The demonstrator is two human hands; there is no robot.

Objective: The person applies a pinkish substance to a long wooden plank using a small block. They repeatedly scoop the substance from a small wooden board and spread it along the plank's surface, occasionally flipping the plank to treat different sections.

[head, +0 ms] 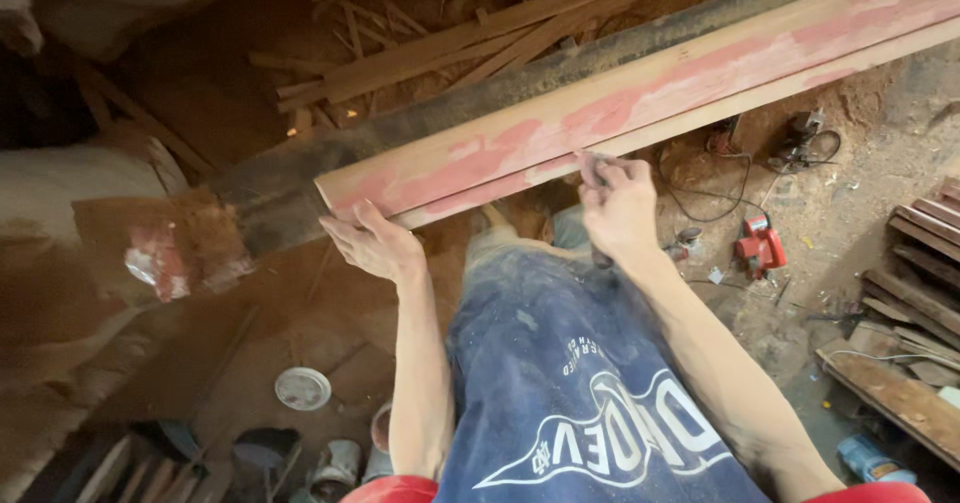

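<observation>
A: Start close in. What are the two hands doing?

B: The left hand [372,243] is cupped under the near end of a long wooden plank [640,98], fingers curled up against its lower edge, so it grips and steadies the board there. The right hand [620,208] sits further along the same lower edge, fingers pinched narrow on a small dark scrap, perhaps a bit of sandpaper [590,166]; I cannot tell exactly what it is.

A: And how does the plank lie from them?

B: Its long axis runs from the end above the left hand up and away to the upper right, out of the frame. The face is streaked with pink-red filler or primer. The left hand is at the very end; the right hand is on the stretch just beyond it, so the rest of the length lies away to the right of both.

A: What is under it?

B: A darker, rough beam [300,178] runs alongside and past the plank's end. Below, a red power tool [760,245] with its cord lies on the dusty floor, and stacked boards [925,263] sit at the right.

A: Further out?

B: Loose wood offcuts [450,48] lie beyond the plank, and a round white lid [302,388] lies on the floor at lower left.
</observation>
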